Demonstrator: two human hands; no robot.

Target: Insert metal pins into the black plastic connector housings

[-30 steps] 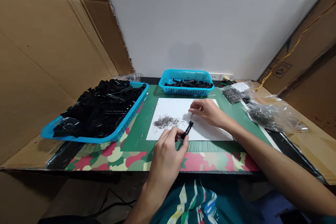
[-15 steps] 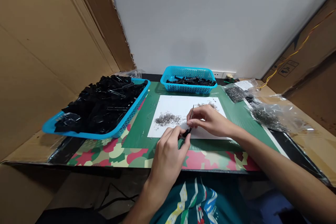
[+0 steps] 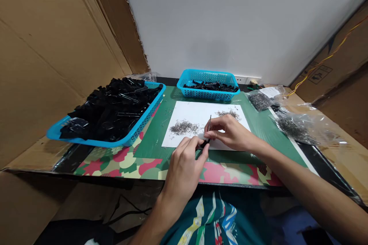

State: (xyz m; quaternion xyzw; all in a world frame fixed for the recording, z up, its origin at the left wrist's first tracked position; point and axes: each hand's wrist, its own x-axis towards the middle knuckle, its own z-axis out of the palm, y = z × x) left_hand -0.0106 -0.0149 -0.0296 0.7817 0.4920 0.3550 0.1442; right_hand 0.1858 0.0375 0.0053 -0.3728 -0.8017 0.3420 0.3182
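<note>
My left hand [image 3: 186, 160] is closed on a small black plastic part [image 3: 205, 144], gripped between thumb and fingers at the near edge of the white sheet [image 3: 184, 109]. Just right of it, my right hand [image 3: 225, 132] pinches a thin metal tool [image 3: 210, 121], perhaps tweezers, held nearly upright. Its lower end meets the black part, though my fingers hide the exact contact. A pile of tiny metal springs or clips [image 3: 184, 127] lies on the sheet left of my hands. A second small pile [image 3: 229, 114] sits beyond my right hand.
At the left, a large blue basket [image 3: 148, 123] is heaped with black parts. A smaller blue basket [image 3: 208, 95] with black pieces stands at the back. Clear bags of small metal pieces [image 3: 260, 99] lie at the right on the green mat [image 3: 156, 132]. Cardboard walls [image 3: 57, 26] flank the table.
The view has shifted slightly. Both hands stay at the black part, with the same grips and almost the same positions.
</note>
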